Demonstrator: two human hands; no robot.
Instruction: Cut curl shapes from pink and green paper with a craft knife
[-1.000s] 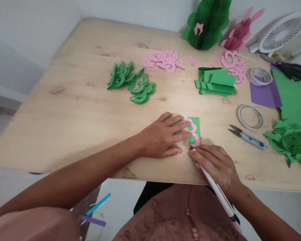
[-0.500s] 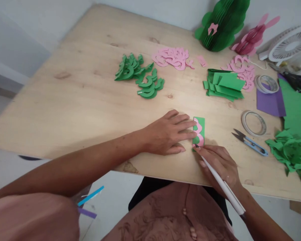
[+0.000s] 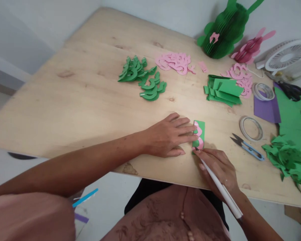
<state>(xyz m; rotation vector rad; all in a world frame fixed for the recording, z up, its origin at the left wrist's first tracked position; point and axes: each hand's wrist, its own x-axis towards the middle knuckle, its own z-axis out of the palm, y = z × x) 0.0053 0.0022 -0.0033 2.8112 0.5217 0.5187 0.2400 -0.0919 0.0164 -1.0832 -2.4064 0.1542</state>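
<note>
A small green paper rectangle (image 3: 201, 128) lies near the table's front edge, with a curvy pink paper cutout (image 3: 199, 143) on top of it. My left hand (image 3: 169, 136) rests flat with fingers spread, and its fingertips press on the left side of the pink cutout. My right hand (image 3: 219, 167) is closed around a white pen (image 3: 222, 187). The pen's dark tip touches the lower end of the cutout. Right of my right hand lie blue-handled thread snips (image 3: 251, 149) and a roll of tape (image 3: 251, 128).
Green cut shapes (image 3: 132, 70) and pink cutouts (image 3: 175, 63) lie farther back. Behind are folded green strips (image 3: 223, 89), a second tape roll (image 3: 263, 91), black scissors (image 3: 289, 89), a green honeycomb paper figure (image 3: 223, 31), a pink one (image 3: 249, 48) and a white fan (image 3: 287, 56). Green scraps (image 3: 287, 159) pile at right.
The view has shifted slightly, so everything sits a little lower. Both hands stay nearly in place, and the pen tip remains at the cutout's lower end.
</note>
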